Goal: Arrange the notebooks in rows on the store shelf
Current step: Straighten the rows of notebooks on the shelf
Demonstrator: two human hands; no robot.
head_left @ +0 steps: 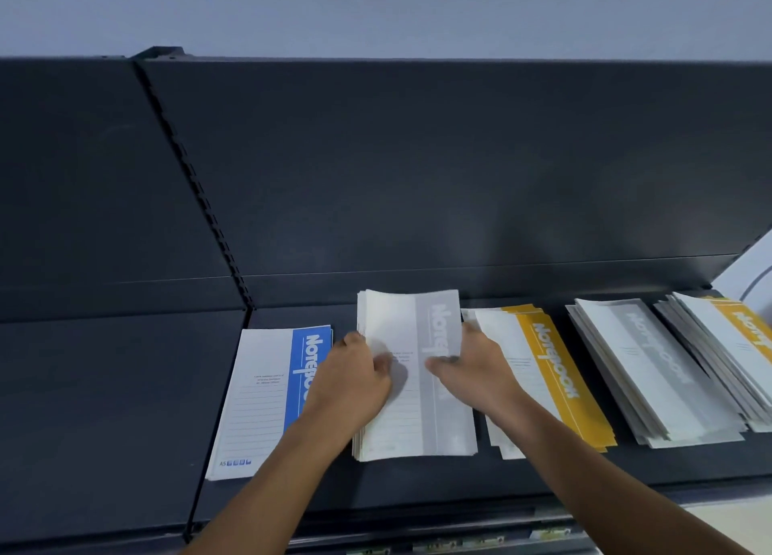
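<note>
Dark shelf [125,387] below me, with a dark panel behind: my left hand [355,375] and right hand [472,362] each pinch a side of the grey pile [417,421], thumbs on its cover, between the blue pile [259,387] and the yellow pile [551,371]. I reckon the knack is squeezing both edges evenly, squaring the fanned copies, and matching the gaps either side

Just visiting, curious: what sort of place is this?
Probably a stationery shop: a metal display shelf with a slotted upright, bearing a blue notebook stack, a grey stack gripped by the left hand and right hand, a yellow stack, side by side.
</note>
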